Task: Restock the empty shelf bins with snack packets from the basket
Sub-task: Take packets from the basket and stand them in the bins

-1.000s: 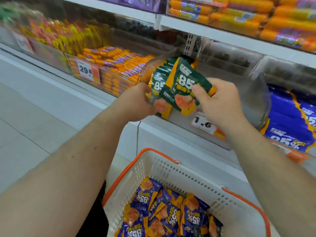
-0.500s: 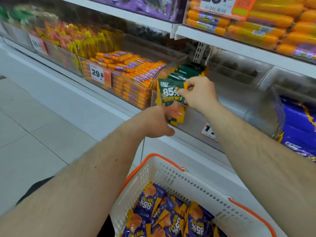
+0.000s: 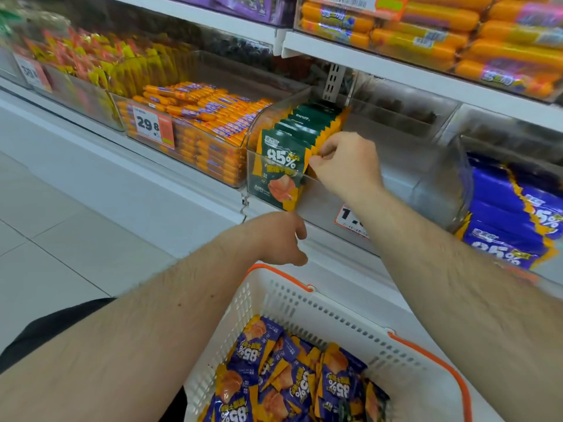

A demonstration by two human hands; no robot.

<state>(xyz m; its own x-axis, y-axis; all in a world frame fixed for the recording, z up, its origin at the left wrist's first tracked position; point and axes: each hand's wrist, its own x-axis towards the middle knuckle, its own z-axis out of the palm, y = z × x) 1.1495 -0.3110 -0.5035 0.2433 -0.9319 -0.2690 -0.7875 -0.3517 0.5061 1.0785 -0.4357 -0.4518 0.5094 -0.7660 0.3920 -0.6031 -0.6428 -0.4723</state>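
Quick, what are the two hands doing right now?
Left hand: loosely curled, holding nothing.
Right hand: pinching the green packets in the clear bin.

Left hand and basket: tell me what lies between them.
In the head view, nothing lies between them: the left hand hangs empty just above the basket rim, with only the white shelf base behind.

I read "85%" on the front green packet (image 3: 281, 166) in the clear bin (image 3: 396, 190), "85%" upside down on purple packets (image 3: 268, 357) in the near basket (image 3: 304, 303), "85%" on blue packs (image 3: 499, 226) far right, "29 8" on an orange price tag (image 3: 152, 125) left, a partly hidden tag (image 3: 350, 219) starting "1".
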